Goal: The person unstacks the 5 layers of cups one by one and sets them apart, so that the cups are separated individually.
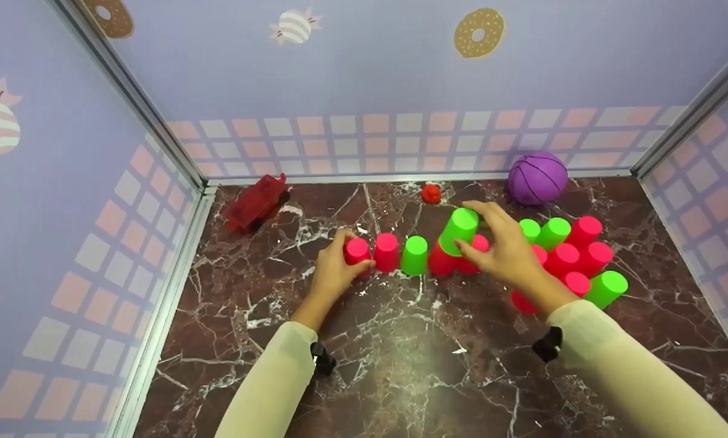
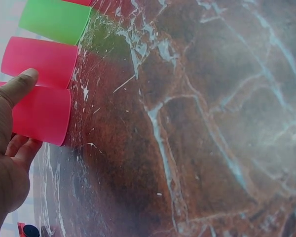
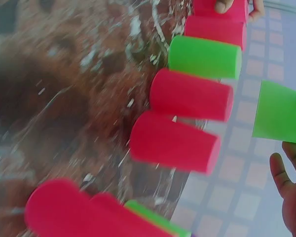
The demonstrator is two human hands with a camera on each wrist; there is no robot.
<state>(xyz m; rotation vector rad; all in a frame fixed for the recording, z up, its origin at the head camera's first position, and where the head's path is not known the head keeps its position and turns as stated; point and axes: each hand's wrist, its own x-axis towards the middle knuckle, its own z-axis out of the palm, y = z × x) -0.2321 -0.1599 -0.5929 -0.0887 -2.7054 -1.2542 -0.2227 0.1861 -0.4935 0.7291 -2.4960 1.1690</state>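
My left hand (image 1: 332, 267) grips an upside-down pink cup (image 1: 357, 250) at the left end of a row, thumb on its near side. Beside it stand a second pink cup (image 1: 387, 252) and a green cup (image 1: 415, 256). Two more pink cups continue the row to the right; one of them (image 3: 191, 95) shows fully in the right wrist view. My right hand (image 1: 508, 248) holds another green cup (image 1: 459, 231), upside down and raised above those two, between thumb and fingers. In the right wrist view, a gap separates this raised cup (image 3: 281, 113) from the row.
Several upside-down pink and green cups (image 1: 563, 258) cluster at the right, partly behind my right forearm. Along the back wall are a purple ball (image 1: 537, 178), a small red toy (image 1: 431, 193) and a dark red toy (image 1: 255, 204). Panels enclose the marbled surface (image 1: 388, 359) at the back and sides.
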